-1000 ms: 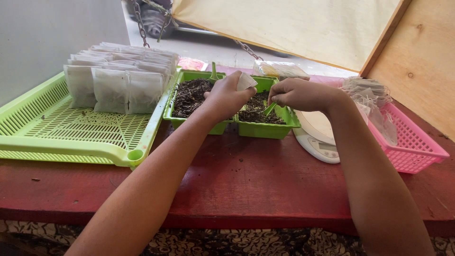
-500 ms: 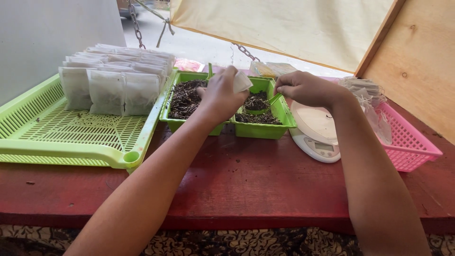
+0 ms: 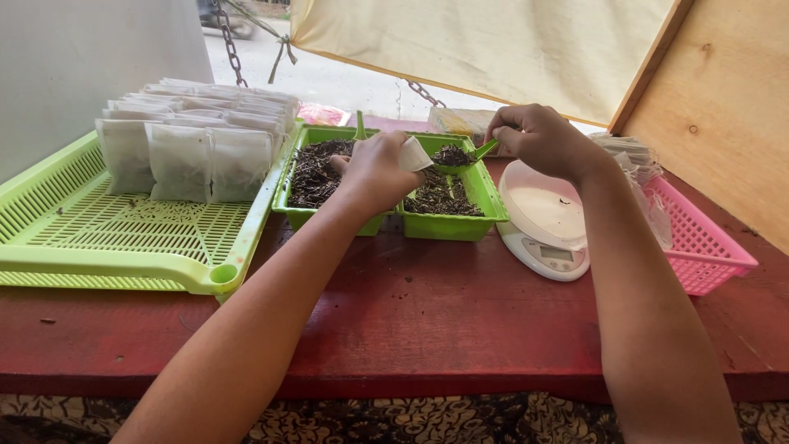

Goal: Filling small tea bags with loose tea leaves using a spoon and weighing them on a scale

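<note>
My left hand (image 3: pixel 374 168) is near the middle of the frame, a bit above it. It holds a small white paper bag (image 3: pixel 414 153) by pinching it, and the open end of the bag points to the right. My right hand (image 3: pixel 538 138) is to the right of it, higher up. It is closed around the handle of a little green scoop (image 3: pixel 462 155). The scoop is full of dark dry leaves (image 3: pixel 451 154), and its tip is just beside the mouth of the bag.

Both hands are over a green tub (image 3: pixel 460 222) with more dark leaves in it. A second green tub (image 3: pixel 316 173) sits touching it on the left, and it has dark leaves in it too. Another green handle (image 3: pixel 359 125) sticks up from that one.

To the right of the tubs is a white kitchen scale (image 3: pixel 544 222) with a round top. Further right is a pink basket (image 3: pixel 699 247) with holes in its sides.

On the left side of the frame is a big light green tray (image 3: pixel 123 238). Rows of filled white bags (image 3: pixel 193 140) stand at its far end, in the upper left.

All of it sits on a red wooden table (image 3: pixel 427 329). A wooden board (image 3: pixel 723 107) leans in the upper right, and a pale cloth (image 3: pixel 493 41) hangs along the top
</note>
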